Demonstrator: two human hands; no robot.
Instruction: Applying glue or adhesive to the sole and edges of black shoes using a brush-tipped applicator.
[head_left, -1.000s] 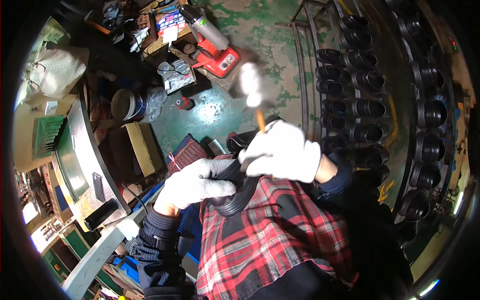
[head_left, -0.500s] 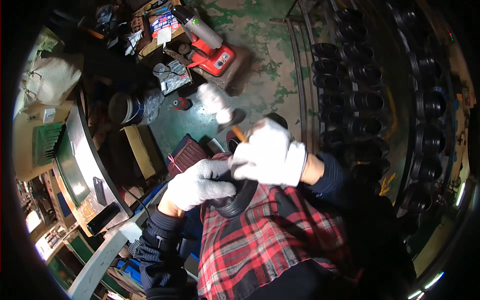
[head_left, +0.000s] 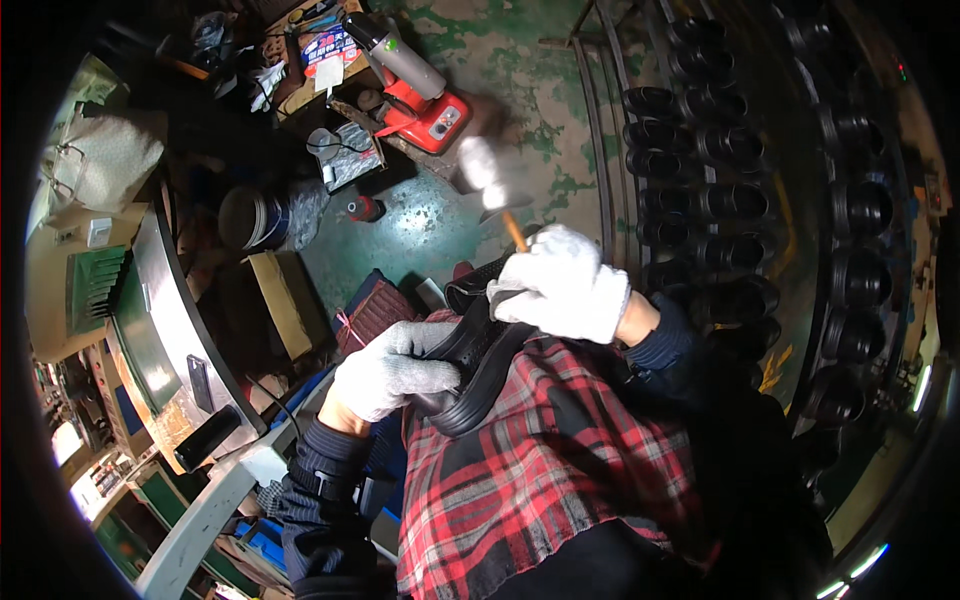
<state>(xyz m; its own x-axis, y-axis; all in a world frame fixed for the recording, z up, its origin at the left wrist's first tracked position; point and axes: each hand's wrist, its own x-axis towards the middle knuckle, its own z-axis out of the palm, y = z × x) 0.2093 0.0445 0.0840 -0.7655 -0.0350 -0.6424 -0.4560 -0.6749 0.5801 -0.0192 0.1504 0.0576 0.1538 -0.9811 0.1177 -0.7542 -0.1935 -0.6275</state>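
A black shoe point(head_left: 478, 388) lies across my lap on the red plaid cloth point(head_left: 510, 480), sole edge toward me. My left hand point(head_left: 395, 370), in a white knit glove, grips the shoe's near end, with the thumb and fingers closed around its upper. Over the far end is my gloved right hand point(head_left: 562, 285), closed around a wooden-handled tool point(head_left: 515, 232). Its white, fluffy-looking head points away from me and is smeared by motion, so its exact kind is unclear. The right fingers hide part of the shoe.
Racks of black shoes point(head_left: 735, 200) stand at the right. Ahead are a red-and-grey machine point(head_left: 430, 110) and a dark red bottle point(head_left: 365, 208) on the green floor. A metal-edged worktable point(head_left: 185, 330) holding a phone point(head_left: 199, 383) is at the left, beside a bucket point(head_left: 250, 215).
My right hand has shifted slightly right and away from me, swinging the tool's white head to the right. More of the shoe now shows. My left hand has hardly moved.
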